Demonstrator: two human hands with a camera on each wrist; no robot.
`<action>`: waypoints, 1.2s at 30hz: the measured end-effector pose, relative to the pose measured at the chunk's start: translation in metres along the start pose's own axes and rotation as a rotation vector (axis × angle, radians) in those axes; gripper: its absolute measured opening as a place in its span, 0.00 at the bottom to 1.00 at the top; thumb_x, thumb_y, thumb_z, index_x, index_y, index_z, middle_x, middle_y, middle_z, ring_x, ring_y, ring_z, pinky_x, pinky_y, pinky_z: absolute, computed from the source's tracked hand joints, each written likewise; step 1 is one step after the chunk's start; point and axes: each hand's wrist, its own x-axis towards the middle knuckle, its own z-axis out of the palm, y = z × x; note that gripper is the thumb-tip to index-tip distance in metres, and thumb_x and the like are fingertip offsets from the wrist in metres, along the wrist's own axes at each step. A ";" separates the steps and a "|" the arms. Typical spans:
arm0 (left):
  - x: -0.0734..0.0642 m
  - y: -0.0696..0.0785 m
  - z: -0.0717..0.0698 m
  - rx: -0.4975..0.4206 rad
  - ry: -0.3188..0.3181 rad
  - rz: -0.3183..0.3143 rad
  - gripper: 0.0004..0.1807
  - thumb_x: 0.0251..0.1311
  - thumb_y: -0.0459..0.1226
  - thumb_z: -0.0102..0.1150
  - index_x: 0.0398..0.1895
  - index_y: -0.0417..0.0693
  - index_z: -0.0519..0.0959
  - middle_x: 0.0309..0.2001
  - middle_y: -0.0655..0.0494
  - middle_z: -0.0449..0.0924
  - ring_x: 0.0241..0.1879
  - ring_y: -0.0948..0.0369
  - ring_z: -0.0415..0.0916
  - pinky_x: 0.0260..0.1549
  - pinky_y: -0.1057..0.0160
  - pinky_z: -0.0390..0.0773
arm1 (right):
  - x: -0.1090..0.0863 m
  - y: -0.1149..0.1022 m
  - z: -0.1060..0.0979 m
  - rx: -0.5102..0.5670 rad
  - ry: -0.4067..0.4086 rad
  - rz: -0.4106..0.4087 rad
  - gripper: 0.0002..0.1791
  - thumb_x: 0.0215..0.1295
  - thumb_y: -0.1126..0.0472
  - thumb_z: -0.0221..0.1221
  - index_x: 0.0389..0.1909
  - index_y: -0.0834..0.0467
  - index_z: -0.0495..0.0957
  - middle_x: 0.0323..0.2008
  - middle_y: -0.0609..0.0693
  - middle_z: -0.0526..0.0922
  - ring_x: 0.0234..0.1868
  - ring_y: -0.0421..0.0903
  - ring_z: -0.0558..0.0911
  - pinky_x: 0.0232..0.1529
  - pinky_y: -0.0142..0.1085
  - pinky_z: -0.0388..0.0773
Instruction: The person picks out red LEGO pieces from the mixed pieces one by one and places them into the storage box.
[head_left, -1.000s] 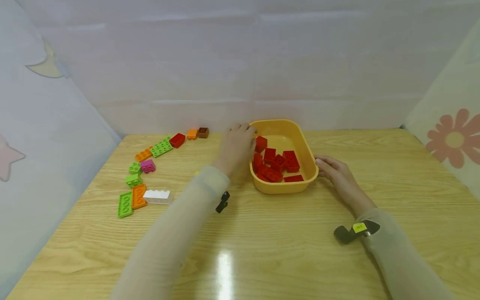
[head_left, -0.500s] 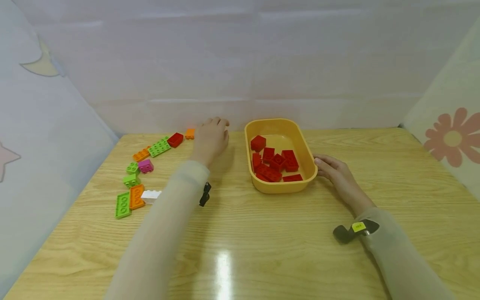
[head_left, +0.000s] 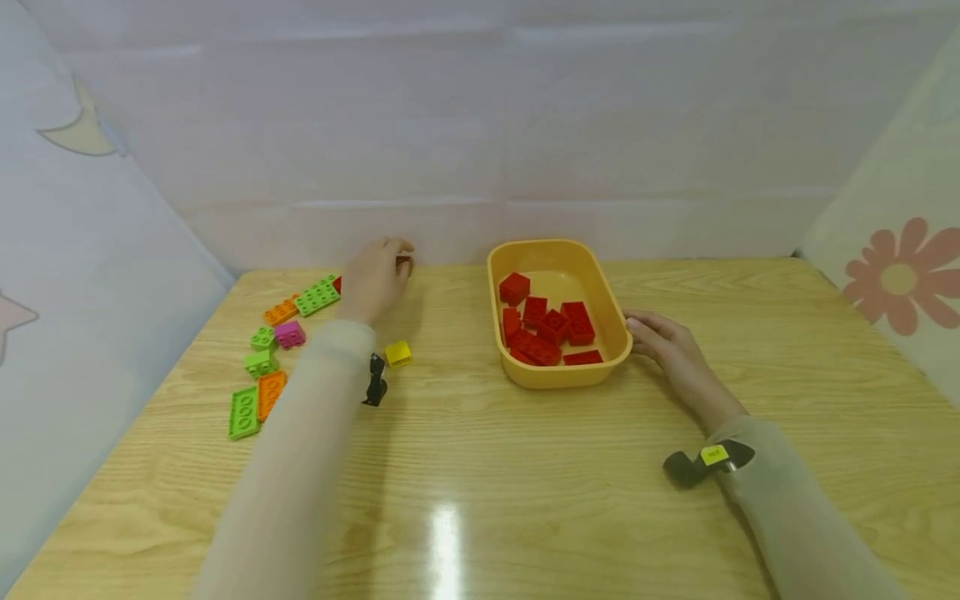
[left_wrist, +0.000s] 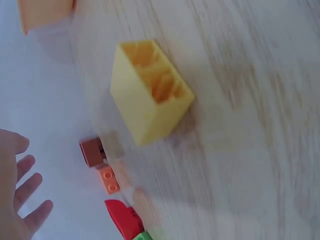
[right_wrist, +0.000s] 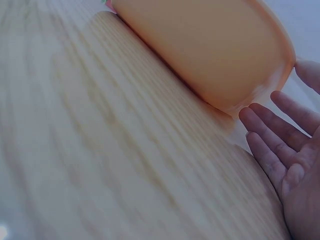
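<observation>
My left hand (head_left: 372, 281) is at the back left of the table, above the bricks there. Just by its fingertips shows part of a brown toy brick (head_left: 403, 261). The left wrist view has the fingers spread, apart from the brown brick and a small orange brick (left_wrist: 109, 180). A yellow brick (head_left: 398, 353) lies nearer, right of the left wrist. My right hand (head_left: 671, 346) rests against the right side of a yellow-orange plastic tub (head_left: 564, 377). Its thumb is at the rim, and its fingers are extended. Several red bricks (head_left: 537, 347) lie in the tub.
On the left, a curved row holds a green brick (head_left: 317, 297), an orange brick (head_left: 282, 310), a magenta brick (head_left: 289, 334) and flat green (head_left: 243, 412) and orange (head_left: 270, 394) pieces. The left sleeve covers part of the row. A pale cloth wall (head_left: 450, 150) borders the table's back.
My left hand has moved left from the tub's left rim to the brown and orange bricks, uncovering the yellow brick. The right hand has stayed at the tub.
</observation>
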 end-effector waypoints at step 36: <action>-0.019 -0.046 -0.015 0.245 -0.257 -0.198 0.26 0.74 0.39 0.48 0.73 0.44 0.63 0.66 0.32 0.65 0.63 0.36 0.64 0.59 0.37 0.67 | -0.001 -0.003 0.000 -0.023 0.002 0.012 0.31 0.76 0.50 0.51 0.65 0.72 0.67 0.49 0.38 0.80 0.44 0.38 0.82 0.48 0.26 0.77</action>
